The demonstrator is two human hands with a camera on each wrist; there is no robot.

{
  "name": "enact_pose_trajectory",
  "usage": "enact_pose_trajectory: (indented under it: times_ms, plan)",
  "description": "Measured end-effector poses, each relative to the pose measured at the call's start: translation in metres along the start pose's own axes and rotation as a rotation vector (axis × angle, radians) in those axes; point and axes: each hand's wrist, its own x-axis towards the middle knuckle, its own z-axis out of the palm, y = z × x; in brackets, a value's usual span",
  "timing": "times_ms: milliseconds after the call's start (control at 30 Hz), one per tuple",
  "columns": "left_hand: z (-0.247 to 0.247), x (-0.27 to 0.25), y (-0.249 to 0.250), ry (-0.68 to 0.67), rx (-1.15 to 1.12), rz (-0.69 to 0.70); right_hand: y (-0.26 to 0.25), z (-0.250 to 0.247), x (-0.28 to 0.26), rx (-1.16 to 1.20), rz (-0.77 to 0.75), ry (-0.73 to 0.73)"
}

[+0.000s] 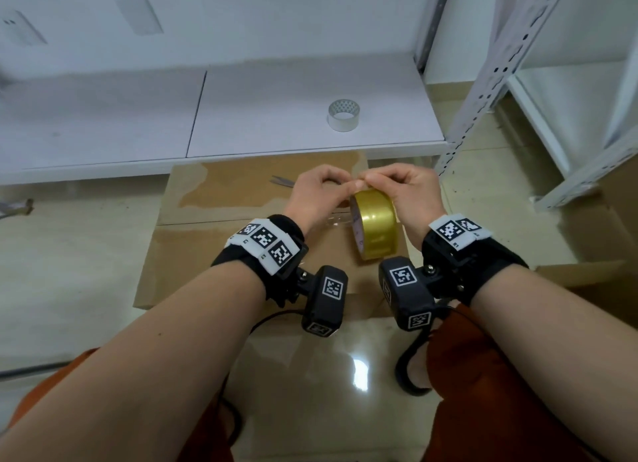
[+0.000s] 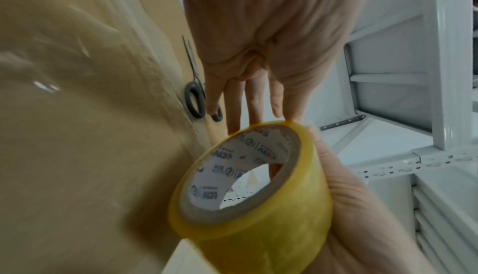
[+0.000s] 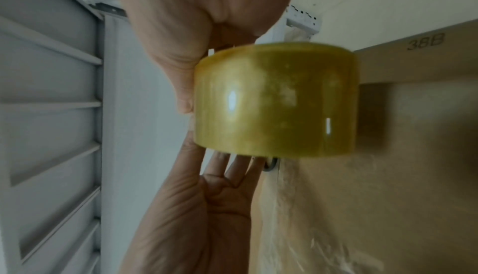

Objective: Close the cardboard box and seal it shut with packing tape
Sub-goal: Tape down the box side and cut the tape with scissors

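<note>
- Above the closed cardboard box (image 1: pixel 214 254), both hands work the tape roll (image 1: pixel 376 228), which stands on edge over the flaps, just right of the centre seam. Whether it touches the cardboard cannot be told.
- Right hand (image 1: pixel 411 196): fingers and thumb curl over the roll's outer band and steady it.
- Left hand (image 1: pixel 317 192): thumb and forefinger pinch at the top rim of the roll; the other fingers extend loosely. The likely aim is to find and lift the free end of the tape.
- Step in hand, as judged: free the tape end. Keep the roll still with the right hand and pick with a nail across the band until the edge lifts whole, not in a sliver.
- Pull the strip straight, along the seam, to avoid creases.
- Scissors (image 2: pixel 194 86) lie on the far flap, near the left hand, ready for the cut.
- 1 spare clear roll (image 1: pixel 343 114) sits on the white shelf (image 1: pixel 138 116) behind the box.
</note>
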Motion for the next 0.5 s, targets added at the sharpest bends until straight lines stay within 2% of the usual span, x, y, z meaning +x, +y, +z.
enact_pose_trajectory:
  times_ms: [100,267,400,500]
  plan:
    - [0.006,0.005,0.003,-0.031,0.021,0.001,0.003,-0.002,0.002,0.049,0.028,0.031]
    - [0.017,0.012,0.001,0.041,0.069,0.083,0.006,-0.008,0.006,0.095,0.076,0.064]
    - [0.026,0.018,-0.003,0.140,0.103,0.079,0.006,-0.012,0.010,-0.055,0.133,0.037]
    - [0.027,0.028,-0.002,0.189,0.113,0.061,0.006,-0.008,0.010,-0.189,0.167,-0.057]
